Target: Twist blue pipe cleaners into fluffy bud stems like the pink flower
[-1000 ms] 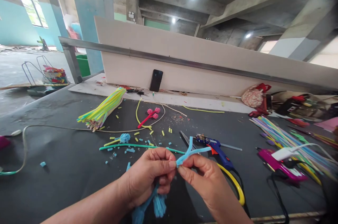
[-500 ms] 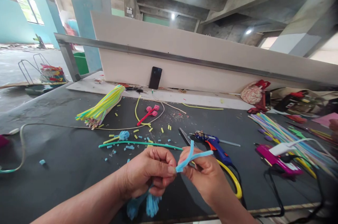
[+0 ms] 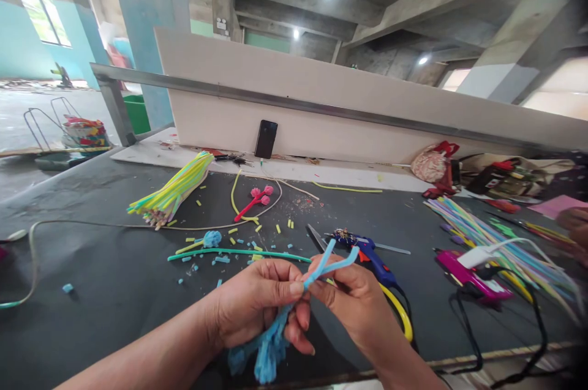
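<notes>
My left hand (image 3: 261, 295) pinches a light-blue pipe cleaner (image 3: 328, 267) between thumb and forefinger. My right hand (image 3: 351, 298) grips the same piece close by, fingertips nearly touching the left ones. Two prongs of it stick out up and right in a Y. Under my left hand hang fluffy blue pipe-cleaner bunches (image 3: 266, 359), joined to a stem running up to the fingers. Scissors with a yellow handle (image 3: 399, 313) lie partly hidden behind my right hand. A green pipe cleaner (image 3: 239, 251) lies just beyond my hands, beside a blue pompom on a yellow stem (image 3: 211, 239).
Past the scissors lies a blue glue gun (image 3: 374, 258). A yellow-green pipe-cleaner bundle (image 3: 177, 188), a red stem with pink balls (image 3: 252, 201) and a phone (image 3: 266, 139) are farther back. At right are a magenta device (image 3: 468, 277), pastel pipe cleaners (image 3: 478, 237) and another person's hand (image 3: 572, 218).
The blue Y-shaped piece now reads as joined to the stem of the hanging bunches, which have swung into fuller view. My right fingers have shifted slightly, and the camera view moved a little.
</notes>
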`<state>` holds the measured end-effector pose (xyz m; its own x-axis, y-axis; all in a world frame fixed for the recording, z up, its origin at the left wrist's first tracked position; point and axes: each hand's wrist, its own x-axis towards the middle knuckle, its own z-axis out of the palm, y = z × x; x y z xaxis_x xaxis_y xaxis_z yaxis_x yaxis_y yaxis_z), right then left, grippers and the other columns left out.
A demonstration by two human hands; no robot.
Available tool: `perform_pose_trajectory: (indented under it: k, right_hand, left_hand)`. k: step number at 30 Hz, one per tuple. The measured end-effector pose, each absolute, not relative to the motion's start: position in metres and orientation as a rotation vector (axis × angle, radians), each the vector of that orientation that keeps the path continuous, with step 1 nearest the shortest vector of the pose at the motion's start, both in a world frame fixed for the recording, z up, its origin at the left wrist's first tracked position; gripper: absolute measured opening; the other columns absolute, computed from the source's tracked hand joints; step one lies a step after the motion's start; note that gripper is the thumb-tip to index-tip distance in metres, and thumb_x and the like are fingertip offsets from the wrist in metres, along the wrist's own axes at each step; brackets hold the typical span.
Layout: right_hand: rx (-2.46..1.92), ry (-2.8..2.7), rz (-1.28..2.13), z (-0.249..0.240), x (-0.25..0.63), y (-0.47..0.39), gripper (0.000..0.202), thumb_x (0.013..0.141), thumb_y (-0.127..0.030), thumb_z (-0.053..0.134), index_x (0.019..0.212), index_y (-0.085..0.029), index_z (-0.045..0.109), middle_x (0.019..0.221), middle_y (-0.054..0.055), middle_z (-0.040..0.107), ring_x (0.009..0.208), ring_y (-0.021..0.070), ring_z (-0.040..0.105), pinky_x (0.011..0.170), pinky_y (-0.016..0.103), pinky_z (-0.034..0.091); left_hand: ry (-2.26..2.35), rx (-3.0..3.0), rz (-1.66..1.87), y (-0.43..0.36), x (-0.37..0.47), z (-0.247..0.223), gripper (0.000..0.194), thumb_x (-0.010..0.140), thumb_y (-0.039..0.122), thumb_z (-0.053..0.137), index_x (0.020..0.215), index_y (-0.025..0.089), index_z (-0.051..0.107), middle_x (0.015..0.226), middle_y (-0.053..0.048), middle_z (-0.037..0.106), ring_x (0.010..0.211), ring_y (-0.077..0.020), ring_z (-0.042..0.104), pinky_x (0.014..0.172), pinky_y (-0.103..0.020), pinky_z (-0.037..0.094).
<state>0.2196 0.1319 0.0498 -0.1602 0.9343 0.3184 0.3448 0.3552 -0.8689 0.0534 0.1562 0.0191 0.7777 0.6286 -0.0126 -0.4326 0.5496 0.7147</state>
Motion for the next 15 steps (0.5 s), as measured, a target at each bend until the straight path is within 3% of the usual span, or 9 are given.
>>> perform_pose_trajectory:
  k: [3, 7, 15]
  right_hand:
    - [-1.282, -1.662, 0.733, 0.047, 0.221, 0.133, 0.017, 0.075, -0.036, 0.069, 0.067, -0.02, 0.071, 0.064, 0.001, 0.067, 0.066, 0.0183, 0.062, 0.066, 0.028, 0.049]
    - [-1.327, -1.713, 0.608, 0.047, 0.22, 0.132, 0.015, 0.075, -0.028, 0.065, 0.063, -0.021, 0.067, 0.062, 0.0, 0.065, 0.061, 0.0169, 0.06, 0.063, 0.028, 0.049]
    - [-1.316, -1.78, 0.437, 0.049, 0.216, 0.129, 0.015, 0.077, -0.026, 0.062, 0.063, -0.021, 0.066, 0.062, 0.001, 0.064, 0.063, 0.0173, 0.059, 0.065, 0.029, 0.047]
  left_hand:
    - [0.379, 0.81, 0.783, 0.154, 0.058, 0.019, 0.024, 0.068, 0.024, 0.075, 0.076, 0.012, 0.057, 0.063, -0.003, 0.064, 0.05, -0.011, 0.061, 0.06, -0.029, 0.053]
    - [0.545, 0.918, 0.935, 0.151, 0.063, 0.021, 0.029, 0.06, 0.024, 0.081, 0.067, 0.013, 0.055, 0.054, 0.001, 0.061, 0.049, -0.0103, 0.058, 0.054, -0.022, 0.047]
    - [0.681, 1.068, 1.044, 0.143, 0.065, 0.026, 0.028, 0.071, 0.036, 0.07, 0.061, 0.013, 0.058, 0.053, -0.002, 0.061, 0.046, -0.0109, 0.057, 0.05, -0.022, 0.047]
